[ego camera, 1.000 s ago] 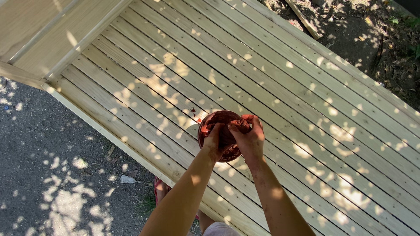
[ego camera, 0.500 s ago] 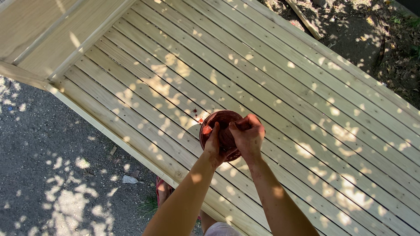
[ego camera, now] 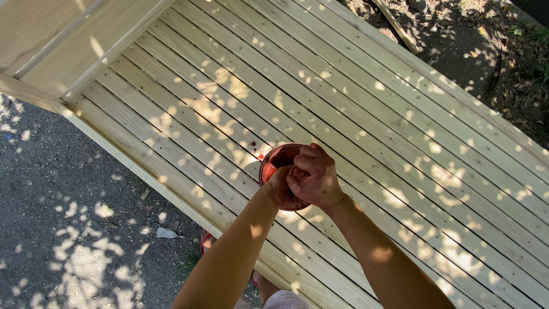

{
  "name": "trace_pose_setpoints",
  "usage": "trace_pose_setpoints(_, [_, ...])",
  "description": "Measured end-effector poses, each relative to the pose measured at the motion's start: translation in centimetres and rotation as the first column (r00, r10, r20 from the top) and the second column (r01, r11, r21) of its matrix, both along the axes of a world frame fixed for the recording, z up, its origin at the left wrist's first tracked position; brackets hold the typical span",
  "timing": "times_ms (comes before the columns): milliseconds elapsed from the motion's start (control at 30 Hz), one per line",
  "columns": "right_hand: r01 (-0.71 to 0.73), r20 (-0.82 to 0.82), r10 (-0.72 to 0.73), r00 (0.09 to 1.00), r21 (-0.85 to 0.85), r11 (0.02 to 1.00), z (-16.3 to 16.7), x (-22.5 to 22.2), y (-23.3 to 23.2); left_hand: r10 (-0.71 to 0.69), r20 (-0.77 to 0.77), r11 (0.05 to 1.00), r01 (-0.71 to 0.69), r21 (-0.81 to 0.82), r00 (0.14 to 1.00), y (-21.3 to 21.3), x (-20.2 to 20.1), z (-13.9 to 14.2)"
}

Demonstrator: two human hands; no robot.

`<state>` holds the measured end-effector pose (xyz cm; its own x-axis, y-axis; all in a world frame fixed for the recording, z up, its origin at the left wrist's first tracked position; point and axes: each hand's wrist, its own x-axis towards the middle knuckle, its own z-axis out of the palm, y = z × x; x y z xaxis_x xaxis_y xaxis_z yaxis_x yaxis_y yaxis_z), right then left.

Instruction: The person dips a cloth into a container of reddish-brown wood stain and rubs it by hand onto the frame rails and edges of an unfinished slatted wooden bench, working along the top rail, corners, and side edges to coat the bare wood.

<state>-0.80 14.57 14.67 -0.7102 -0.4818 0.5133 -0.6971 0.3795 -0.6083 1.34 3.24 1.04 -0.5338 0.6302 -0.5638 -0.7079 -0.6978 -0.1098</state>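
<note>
A round red-brown container (ego camera: 275, 161) with wet red inside stands on a pale wooden slatted deck (ego camera: 366, 114). My left hand (ego camera: 279, 190) grips its near rim. My right hand (ego camera: 315, 178) is curled into a fist over the right part of the container, knuckles up, pressed against the left hand. Whatever lies under the curled fingers is hidden. A few dark red drips (ego camera: 254, 150) mark the boards just left of the container.
The deck's front edge (ego camera: 143, 171) runs diagonally, with asphalt ground (ego camera: 68, 229) below on the left. A scrap of litter (ego camera: 166, 233) lies there, and a red shoe (ego camera: 205, 241) shows under the edge. Dirt, a loose plank (ego camera: 394, 26) and leaves lie top right.
My hands were on opposite sides of the container's rim. They have come together over its near right side, and the right hand has closed into a fist.
</note>
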Motion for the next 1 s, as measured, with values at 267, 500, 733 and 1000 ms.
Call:
trace_pose_setpoints(267, [-0.14,-0.05,0.145,0.988,0.091,0.986,1.1,-0.5,0.0,-0.034,-0.049,0.996,0.03,-0.08,0.998,0.1,-0.3,-0.6])
trace_pose_setpoints(500, [-0.175,-0.075,0.19,0.979,0.176,0.969,0.6,-0.4,0.1,-0.069,-0.106,0.988,0.053,-0.148,0.992,0.3,-1.2,-2.8])
trace_pose_setpoints(733, [-0.061,-0.056,0.067,0.996,0.112,0.992,-1.0,-1.4,1.3,-0.058,-0.024,0.97,0.051,-0.239,0.998,0.9,-2.1,-3.5])
trace_pose_setpoints(1000, [0.324,0.184,-0.312,0.932,-0.036,0.945,-3.7,-1.0,1.5,-0.055,0.128,0.842,0.115,-0.527,0.99,1.4,-2.1,0.1])
